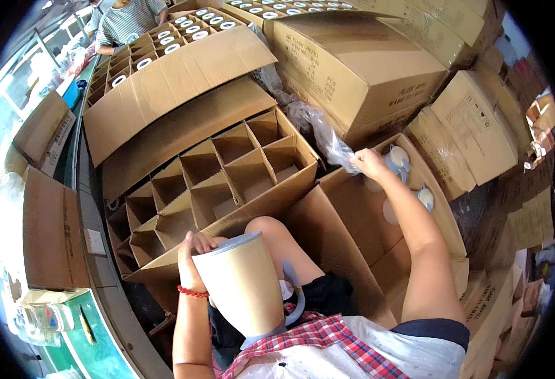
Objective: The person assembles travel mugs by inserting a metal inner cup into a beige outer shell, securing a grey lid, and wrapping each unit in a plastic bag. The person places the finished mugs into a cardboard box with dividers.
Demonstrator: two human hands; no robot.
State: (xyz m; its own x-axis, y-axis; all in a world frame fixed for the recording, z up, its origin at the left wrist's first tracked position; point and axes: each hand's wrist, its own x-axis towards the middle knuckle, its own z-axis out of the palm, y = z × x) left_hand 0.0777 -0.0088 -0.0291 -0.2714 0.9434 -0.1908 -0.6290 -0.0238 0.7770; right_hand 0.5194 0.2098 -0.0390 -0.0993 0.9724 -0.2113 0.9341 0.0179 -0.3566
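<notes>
In my lap leans a large cream vacuum jug (242,278) with a grey rim and a grey curved handle at its side. My left hand (195,256) is closed on its far left edge, a red bead bracelet at the wrist. Out to the right, my right hand (370,164) grips the end of a clear plastic bag (321,132), crumpled and stretched back between the cartons. Below that hand is an open carton (328,218) with several cream-and-blue jugs (397,158) along its far right side; my forearm hides part of it.
Ahead stands an open carton with cardboard dividers (227,170), its visible cells holding nothing. Behind it, a divided carton (157,82) holds white-ringed pieces. Closed cartons (353,69) are stacked right. At left are a green-topped bench (107,335) and another person (126,25) farther off.
</notes>
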